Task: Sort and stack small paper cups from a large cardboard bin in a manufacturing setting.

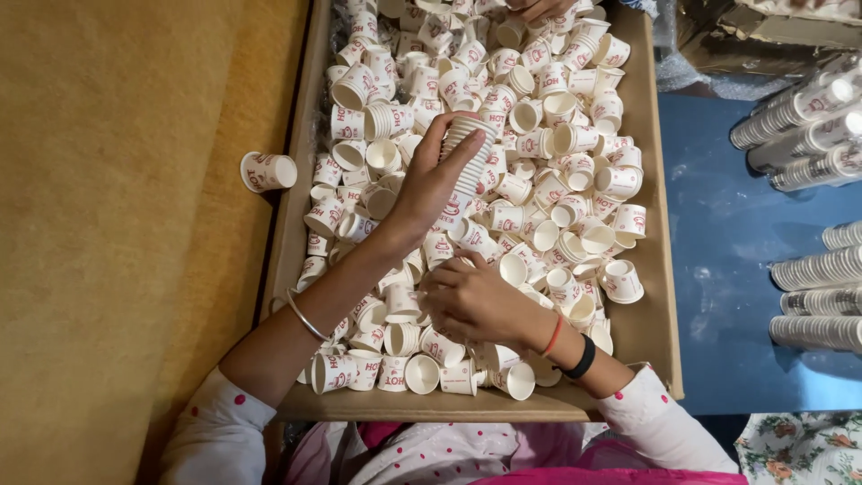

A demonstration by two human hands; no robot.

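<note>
A shallow cardboard box [648,305] holds a heap of small white paper cups with red print [548,117]. My left hand [429,184] grips a nested stack of cups [465,151] held upright above the heap near the box's middle. Lower down, my right hand [471,301] rests knuckles-up on the loose cups, fingers curled over one or more of them; what it holds is hidden. A metal bangle circles my left forearm, and red and black bands sit on my right wrist.
One loose cup [268,171] lies on the tan surface left of the box. Long sleeves of stacked cups [813,112] lie on a blue sheet at the right. Another person's fingers [536,7] show at the box's far edge.
</note>
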